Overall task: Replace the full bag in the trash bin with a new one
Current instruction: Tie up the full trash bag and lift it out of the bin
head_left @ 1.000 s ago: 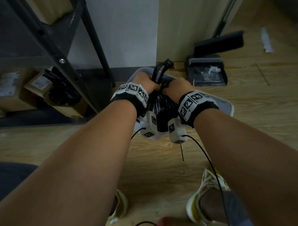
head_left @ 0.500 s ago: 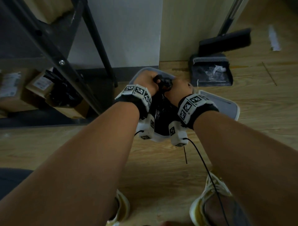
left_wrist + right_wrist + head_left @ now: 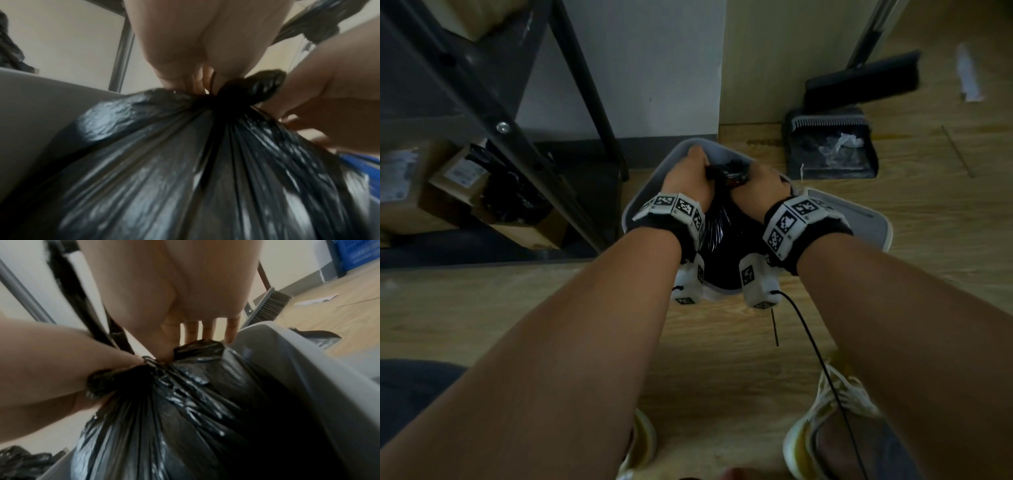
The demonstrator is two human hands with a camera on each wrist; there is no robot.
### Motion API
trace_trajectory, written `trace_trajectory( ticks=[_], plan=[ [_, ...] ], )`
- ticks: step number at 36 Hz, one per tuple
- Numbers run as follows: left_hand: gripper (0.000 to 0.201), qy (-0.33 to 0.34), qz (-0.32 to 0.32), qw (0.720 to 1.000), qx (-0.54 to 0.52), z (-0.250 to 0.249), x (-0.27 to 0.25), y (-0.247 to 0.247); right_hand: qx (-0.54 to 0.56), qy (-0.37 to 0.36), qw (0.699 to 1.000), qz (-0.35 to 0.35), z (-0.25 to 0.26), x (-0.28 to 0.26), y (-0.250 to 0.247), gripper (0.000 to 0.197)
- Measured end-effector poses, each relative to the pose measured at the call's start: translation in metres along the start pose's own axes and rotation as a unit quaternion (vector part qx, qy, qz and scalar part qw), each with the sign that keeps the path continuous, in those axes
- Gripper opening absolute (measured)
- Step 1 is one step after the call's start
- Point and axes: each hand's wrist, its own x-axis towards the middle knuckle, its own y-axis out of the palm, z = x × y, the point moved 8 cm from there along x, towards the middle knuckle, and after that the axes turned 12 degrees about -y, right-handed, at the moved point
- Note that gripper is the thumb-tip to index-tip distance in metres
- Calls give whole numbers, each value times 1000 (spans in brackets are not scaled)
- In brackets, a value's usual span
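A full black trash bag [image 3: 717, 233] [image 3: 185, 162] [image 3: 185, 402] sits in a pale grey bin [image 3: 647, 202] [image 3: 30, 105] [image 3: 308, 369] on the wooden floor. Its top is gathered into a tight neck. My left hand [image 3: 690, 174] [image 3: 205, 48] [image 3: 51, 361] grips that neck from the left, with its fingers [image 3: 197, 81] pinched into the gather. My right hand [image 3: 756, 186] [image 3: 174, 288] [image 3: 329, 105] holds it from the right, the thumb pressed against the plastic. A twisted black tail of the bag [image 3: 308, 24] [image 3: 72, 288] runs out past the hands.
The bin's lid [image 3: 859, 219] hangs open to the right. A dustpan [image 3: 832, 147] and a broom [image 3: 859, 78] stand behind it by the wall. A black metal shelf frame [image 3: 585, 85] with cardboard boxes [image 3: 465, 178] is on the left. My shoes [image 3: 832, 411] are near the bin.
The bag's tails stood up above my hands a second ago; now they are drawn down between them. Both hands have moved slightly further over the bin.
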Motion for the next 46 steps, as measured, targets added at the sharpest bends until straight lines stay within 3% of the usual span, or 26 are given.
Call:
trace_trajectory(
  ticks=[16,24,32,35,40,46],
  plan=[
    [27,66,-13,997,27,1,2,-12,-6,-92,995,23,21,-2,-6,33],
    [19,70,10,997,7,-5,0,-16,-18,-51,998,35,23,3,-1,30],
    [21,-17,49,991,-125,12,-2,-15,-45,-21,999,-20,15,0,-11,31],
    [14,-65,65,993,-78,22,3,-12,-120,-23,992,-30,21,1,-12,25],
    [48,-115,78,989,53,29,13,-13,-194,-33,979,-45,26,2,-9,32],
    [47,-134,98,979,115,35,15,-11,-235,-31,971,-35,26,-5,-4,31]
  ],
)
